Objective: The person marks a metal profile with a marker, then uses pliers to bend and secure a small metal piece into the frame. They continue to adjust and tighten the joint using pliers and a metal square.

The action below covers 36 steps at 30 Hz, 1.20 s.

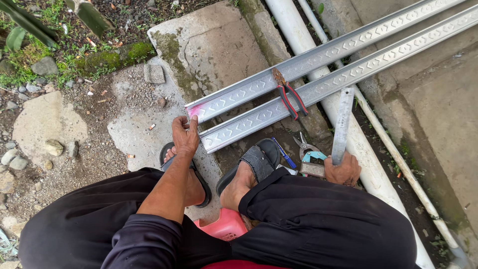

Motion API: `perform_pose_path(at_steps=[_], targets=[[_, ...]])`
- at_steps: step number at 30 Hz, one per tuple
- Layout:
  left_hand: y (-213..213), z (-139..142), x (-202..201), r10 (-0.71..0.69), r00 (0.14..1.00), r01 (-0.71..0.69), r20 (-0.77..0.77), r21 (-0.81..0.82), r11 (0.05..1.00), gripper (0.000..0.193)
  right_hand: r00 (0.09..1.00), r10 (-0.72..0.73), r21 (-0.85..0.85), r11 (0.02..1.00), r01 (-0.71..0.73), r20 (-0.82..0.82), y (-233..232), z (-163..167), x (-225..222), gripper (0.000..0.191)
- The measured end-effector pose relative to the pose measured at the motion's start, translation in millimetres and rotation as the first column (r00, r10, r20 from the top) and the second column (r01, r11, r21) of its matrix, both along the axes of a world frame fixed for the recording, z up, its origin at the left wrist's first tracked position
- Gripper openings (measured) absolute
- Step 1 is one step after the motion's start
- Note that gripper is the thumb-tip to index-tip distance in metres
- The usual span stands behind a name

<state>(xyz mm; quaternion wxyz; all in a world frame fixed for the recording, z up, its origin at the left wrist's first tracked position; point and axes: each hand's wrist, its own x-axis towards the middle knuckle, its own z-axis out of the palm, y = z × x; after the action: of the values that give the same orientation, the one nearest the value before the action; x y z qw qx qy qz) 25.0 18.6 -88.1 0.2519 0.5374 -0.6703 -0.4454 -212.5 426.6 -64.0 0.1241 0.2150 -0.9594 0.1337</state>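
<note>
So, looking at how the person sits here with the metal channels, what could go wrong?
The left hand rests on the cut end of a metal channel; a raw edge could cut bare fingers. The red-handled snips lie loose across both channels and might slide off toward the feet in open sandals. The steel square in the right hand may slip on the white pipe.

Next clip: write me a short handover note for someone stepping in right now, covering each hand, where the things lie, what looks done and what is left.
Left hand: open, fingertips at the pink-marked end of the upper channel.
Right hand: grips a metal ruler, held upright.
Things: the lower channel lies beside the upper; red-handled snips rest across both. Teal-handled pliers and a blue pen lie by the right foot.
Done: a pink mark on the upper channel's end.
Left: no cut is visible on either channel.
</note>
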Motion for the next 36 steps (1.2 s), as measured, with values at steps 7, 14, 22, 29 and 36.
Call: perform_pose_path(at_steps=[7, 14, 22, 29, 36], targets=[[1, 6, 2, 0.018, 1.0, -0.018, -0.015, -0.004, 1.0, 0.053, 0.952, -0.105, -0.015, 0.993, 0.115, 0.287, 7, 3, 9, 0.043], [-2, 19, 1, 0.055, 0.998, -0.055, -0.02, -0.009, 0.998, 0.053, 0.963, -0.143, 0.36, 0.931, 0.053, 0.227, -20, 28, -35, 0.081], [2, 34, 3, 0.048, 0.999, -0.048, -0.013, -0.004, 0.999, 0.053, 0.847, 0.303, 0.369, 0.798, -0.477, 0.437, -125, 106, -98, 0.06], [-10, 42, 3, 0.129, 0.982, -0.16, 0.134, 0.256, 0.953, 0.066, 0.763, 0.23, 0.587, 0.52, -0.621, 0.604, -213, 113, -105, 0.07], [-59, 78, -3, -0.083, 0.96, 0.021, 0.268, 0.227, 0.974, 0.068, 0.756, 0.292, 0.569, 0.516, -0.64, 0.586, -239, 76, -74, 0.07]])
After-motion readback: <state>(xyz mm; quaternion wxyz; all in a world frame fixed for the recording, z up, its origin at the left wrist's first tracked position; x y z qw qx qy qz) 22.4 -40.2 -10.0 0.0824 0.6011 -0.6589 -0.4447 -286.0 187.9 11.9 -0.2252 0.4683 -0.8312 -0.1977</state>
